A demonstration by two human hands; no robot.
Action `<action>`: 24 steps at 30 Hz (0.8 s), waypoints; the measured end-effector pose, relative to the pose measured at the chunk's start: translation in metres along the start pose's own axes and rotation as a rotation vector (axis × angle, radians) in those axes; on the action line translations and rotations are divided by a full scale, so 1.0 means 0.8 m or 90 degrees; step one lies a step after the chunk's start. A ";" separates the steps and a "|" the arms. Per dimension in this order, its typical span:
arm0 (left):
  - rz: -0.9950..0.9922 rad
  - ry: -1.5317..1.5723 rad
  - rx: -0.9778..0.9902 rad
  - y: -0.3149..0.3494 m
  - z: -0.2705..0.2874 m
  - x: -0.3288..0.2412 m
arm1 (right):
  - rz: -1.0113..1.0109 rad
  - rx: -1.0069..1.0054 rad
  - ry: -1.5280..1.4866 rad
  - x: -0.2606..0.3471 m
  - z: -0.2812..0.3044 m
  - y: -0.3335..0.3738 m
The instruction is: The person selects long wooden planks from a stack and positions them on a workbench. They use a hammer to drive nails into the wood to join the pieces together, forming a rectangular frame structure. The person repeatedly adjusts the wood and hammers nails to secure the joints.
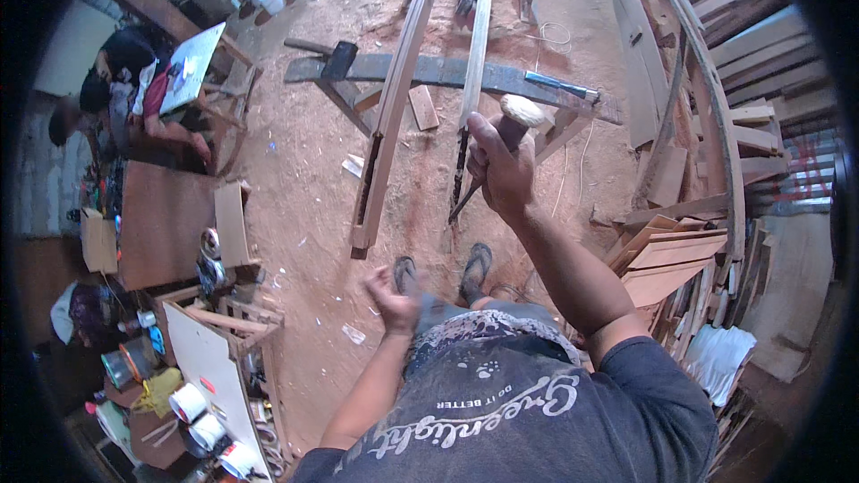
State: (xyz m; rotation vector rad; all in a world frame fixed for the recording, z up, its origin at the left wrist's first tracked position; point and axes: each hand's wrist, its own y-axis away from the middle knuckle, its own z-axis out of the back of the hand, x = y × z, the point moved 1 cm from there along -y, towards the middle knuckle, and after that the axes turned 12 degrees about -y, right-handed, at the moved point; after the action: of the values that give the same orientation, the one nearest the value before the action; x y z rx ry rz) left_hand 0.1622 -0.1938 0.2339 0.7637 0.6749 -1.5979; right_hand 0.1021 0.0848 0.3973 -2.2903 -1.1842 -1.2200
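Hammer: the dark-headed hammer lies ahead and to the left of the left hand, beyond easy reach by the look of it; bringing it nearer would make any striking less of a stretch.
Left beam: the left beam ends just ahead of the left hand, with a dark slot cut near that end.
Left hand: the left hand is blurred, fingers loosely curled, with nothing visible in it; resting it on the wood, behind the cutting edge, would probably steady the work.
Surface: the plank surface lies crosswise ahead of both hands and carries the beams; checking that neither rocks seems wise.
Right beam: the right beam runs away from the right hand, its own dark slot just left of the fist.
Right hand: the right hand is closed in a fist around a chisel-like tool, whose pale, rounded butt sticks out above the thumb. The blade slants down and left towards the beam's near end; contact cannot be told. A square, firm grip should help it track straight.
Sandalled foot: the right foot stands nearer the body than the blade; best clear of a slip.
Blue tool: the blue-handled tool lies ahead and right of the right hand, on the surface.
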 end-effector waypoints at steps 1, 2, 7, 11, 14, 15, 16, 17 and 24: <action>-0.121 -0.071 0.071 0.001 -0.010 -0.010 | -0.006 0.016 0.031 -0.007 0.000 -0.003; -0.243 -0.138 0.140 -0.012 -0.023 -0.030 | -0.009 0.036 0.063 -0.014 -0.002 -0.009; -0.201 -0.031 0.226 -0.043 -0.084 -0.069 | 0.280 0.047 0.282 -0.040 -0.004 -0.092; -0.137 -0.013 0.201 -0.041 -0.090 -0.065 | 0.472 0.147 0.520 -0.005 -0.024 -0.066; -0.143 -0.089 0.197 -0.040 -0.105 -0.049 | 0.650 0.340 0.714 -0.039 -0.016 -0.023; -0.158 -0.086 0.220 -0.038 -0.107 -0.038 | 0.589 0.462 0.491 -0.051 -0.012 -0.004; -0.179 -0.081 0.245 -0.038 -0.108 -0.028 | 0.537 0.425 0.457 -0.067 0.001 0.013; -0.180 -0.070 0.234 -0.045 -0.109 -0.028 | 0.485 0.393 0.421 -0.080 0.009 0.026; -0.177 -0.036 0.131 -0.041 -0.110 -0.046 | 0.761 0.121 0.974 -0.077 0.006 -0.050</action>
State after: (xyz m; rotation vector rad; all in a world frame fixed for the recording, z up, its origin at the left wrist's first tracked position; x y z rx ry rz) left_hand 0.1429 -0.0984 0.2088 0.7959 0.6011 -1.9583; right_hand 0.0545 0.0796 0.3409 -0.8434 0.5327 -1.4840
